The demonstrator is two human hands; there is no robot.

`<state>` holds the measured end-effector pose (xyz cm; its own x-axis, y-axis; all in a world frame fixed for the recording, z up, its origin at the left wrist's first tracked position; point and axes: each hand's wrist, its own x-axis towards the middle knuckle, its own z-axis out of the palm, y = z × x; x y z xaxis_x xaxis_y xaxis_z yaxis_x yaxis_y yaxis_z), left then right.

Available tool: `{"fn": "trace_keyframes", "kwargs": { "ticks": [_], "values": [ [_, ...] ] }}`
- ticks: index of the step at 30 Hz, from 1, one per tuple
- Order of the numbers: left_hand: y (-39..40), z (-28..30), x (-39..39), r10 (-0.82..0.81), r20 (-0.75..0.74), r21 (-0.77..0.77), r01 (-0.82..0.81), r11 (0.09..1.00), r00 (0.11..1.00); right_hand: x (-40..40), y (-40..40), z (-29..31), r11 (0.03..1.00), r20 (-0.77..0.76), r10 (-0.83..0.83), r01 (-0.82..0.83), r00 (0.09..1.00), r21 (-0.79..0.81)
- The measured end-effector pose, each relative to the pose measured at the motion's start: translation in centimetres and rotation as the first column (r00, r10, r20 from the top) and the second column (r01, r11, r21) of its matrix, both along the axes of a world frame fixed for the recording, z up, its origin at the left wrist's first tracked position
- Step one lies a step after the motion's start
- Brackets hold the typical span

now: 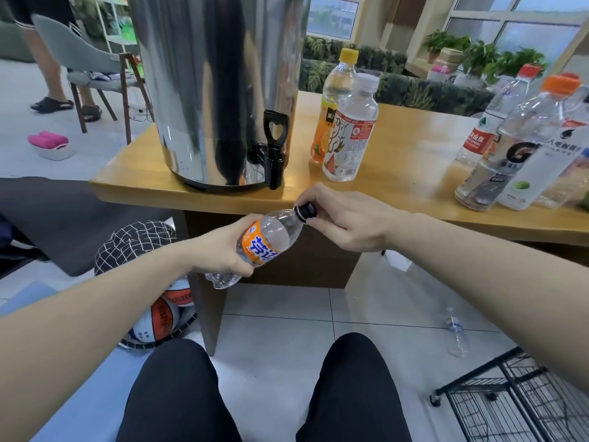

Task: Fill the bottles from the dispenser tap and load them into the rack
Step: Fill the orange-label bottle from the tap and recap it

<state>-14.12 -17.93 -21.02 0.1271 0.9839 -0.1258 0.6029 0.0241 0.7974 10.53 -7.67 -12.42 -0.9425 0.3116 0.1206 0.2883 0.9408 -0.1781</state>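
The left hand [223,250] is wrapped around the middle of a clear plastic bottle [264,244], and this grip covers part of the orange label with blue and white letters. The bottle is tilted, its bottom low on the left and its neck up on the right. It is in the air just in front of the front edge of the wooden surface [414,173], below the black tap [271,154]. The right hand [338,218] pinches the black cap [306,210] with its fingertips; the cap sits on the neck. The bottle looks transparent, and I cannot tell how much liquid is in it.

The steel dispenser [216,90] stands near the front left corner of the surface. Two capped bottles [347,122] stand beside it, and more bottles [516,141] crowd the right edge. A black wire rack [510,400] stands on the floor at the lower right.
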Motion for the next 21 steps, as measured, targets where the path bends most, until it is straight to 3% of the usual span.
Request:
{"fn": "trace_keyframes", "kwargs": {
  "ticks": [13,21],
  "values": [
    [-0.4,0.1,1.2,0.157,0.086,0.145,-0.168,0.975,0.984,-0.7,-0.4,0.5,0.994,-0.033,-0.077,0.074,0.996,-0.084],
    [-0.4,0.2,0.3,0.159,0.136,0.151,-0.179,0.972,0.978,-0.9,0.3,0.6,0.996,0.036,0.051,-0.054,0.998,0.068]
  ]
}}
